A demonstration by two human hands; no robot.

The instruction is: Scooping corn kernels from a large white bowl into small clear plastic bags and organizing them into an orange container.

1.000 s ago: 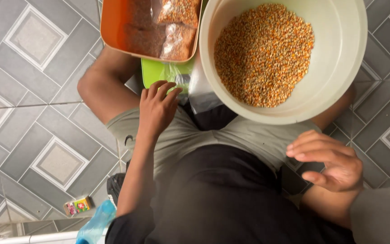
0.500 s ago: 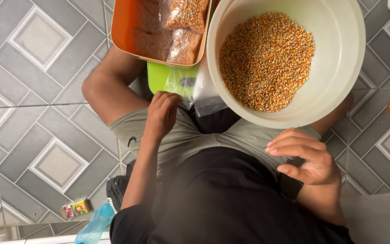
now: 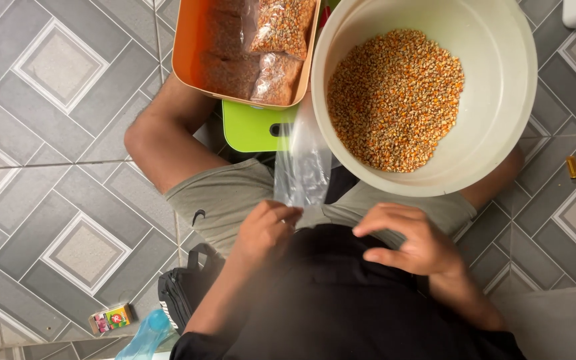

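I sit on a tiled floor. My left hand (image 3: 267, 227) pinches the lower edge of an empty clear plastic bag (image 3: 303, 163) that lies over my lap. My right hand (image 3: 408, 239) hovers just right of it, fingers apart, holding nothing. In front of me stands a large cream bowl (image 3: 508, 100) full of yellow and orange corn kernels (image 3: 395, 100). Left of the bowl is an orange tray (image 3: 183, 50) holding several filled bags of grain (image 3: 261, 47). A green flat item (image 3: 248, 127) lies under the tray's near edge.
A black bag (image 3: 180, 293) lies by my left hip. A small colourful box (image 3: 110, 319) and a blue bottle (image 3: 147, 337) sit on the grey patterned tiles at lower left. A small yellow object (image 3: 573, 167) lies on the floor at right.
My left hand has pulled a clear bag from beside the green item toward my lap. My right hand has moved left toward it.
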